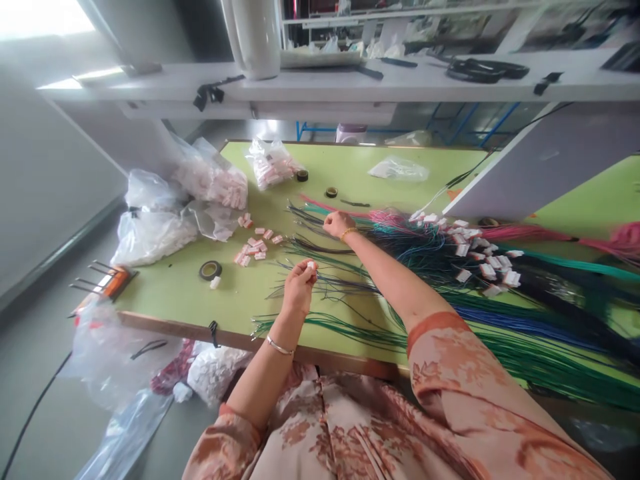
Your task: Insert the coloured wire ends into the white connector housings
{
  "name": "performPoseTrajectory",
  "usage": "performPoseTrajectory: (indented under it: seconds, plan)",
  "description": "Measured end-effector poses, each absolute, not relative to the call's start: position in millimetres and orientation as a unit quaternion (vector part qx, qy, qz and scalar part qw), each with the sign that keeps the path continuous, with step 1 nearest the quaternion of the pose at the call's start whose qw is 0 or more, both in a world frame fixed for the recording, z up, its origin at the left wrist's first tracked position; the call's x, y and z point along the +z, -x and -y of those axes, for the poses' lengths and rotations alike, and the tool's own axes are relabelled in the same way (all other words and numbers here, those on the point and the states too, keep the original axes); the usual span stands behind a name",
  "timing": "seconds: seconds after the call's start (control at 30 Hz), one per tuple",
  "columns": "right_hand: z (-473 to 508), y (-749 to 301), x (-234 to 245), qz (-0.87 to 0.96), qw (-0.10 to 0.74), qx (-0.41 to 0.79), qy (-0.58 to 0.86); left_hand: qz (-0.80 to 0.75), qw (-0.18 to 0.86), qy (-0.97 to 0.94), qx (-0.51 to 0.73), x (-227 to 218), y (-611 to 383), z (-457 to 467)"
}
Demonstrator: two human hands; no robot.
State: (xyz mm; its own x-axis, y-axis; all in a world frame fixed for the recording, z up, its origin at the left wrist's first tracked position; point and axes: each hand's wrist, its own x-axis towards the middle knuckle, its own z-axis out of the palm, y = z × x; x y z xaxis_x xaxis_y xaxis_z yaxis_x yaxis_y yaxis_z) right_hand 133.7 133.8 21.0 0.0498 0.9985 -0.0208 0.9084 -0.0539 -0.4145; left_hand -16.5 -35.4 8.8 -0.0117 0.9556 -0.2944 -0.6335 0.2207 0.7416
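Observation:
My left hand (300, 285) is closed in a pinch on a small white connector (311, 266), held just above the green table (235, 303). My right hand (338, 223) reaches farther out, fingers curled over the ends of the pink and teal wires (385, 220) lying on the table. A small pile of white and pink connectors (253, 249) lies left of both hands. Bundles of green, blue and black wires (500, 327) stretch away to the right, several of them ending in white connectors (480, 257).
Clear bags of connectors (210, 180) lie at the table's far left, with another bag (273, 163) behind. Rolls of black tape (210, 269) (301, 175) lie on the table. A white shelf (350, 80) hangs overhead. More bags (215, 370) hang below the table's near edge.

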Motion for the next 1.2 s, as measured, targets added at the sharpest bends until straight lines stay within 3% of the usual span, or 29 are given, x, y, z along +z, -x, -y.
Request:
performPoseTrajectory:
  seconds: [0.2,0.53,0.83,1.07,1.2]
  plan:
    - [-139,-131,15,0.699,0.094,0.128,0.697,-0.391,0.686,-0.207,0.577,11,16,39]
    - [-143,-132,11,0.720,0.074,0.122,0.679,-0.400,0.683,-0.198,0.579,11,15,40]
    - [-139,-135,15,0.754,0.130,0.121,0.633,-0.400,0.687,-0.200,0.572,11,15,41]
    - [-134,-135,15,0.766,0.144,0.045,0.625,-0.396,0.692,-0.200,0.569,13,15,42]
    - [-139,-138,16,0.748,0.180,0.081,0.634,-0.393,0.693,-0.198,0.571,13,15,42]
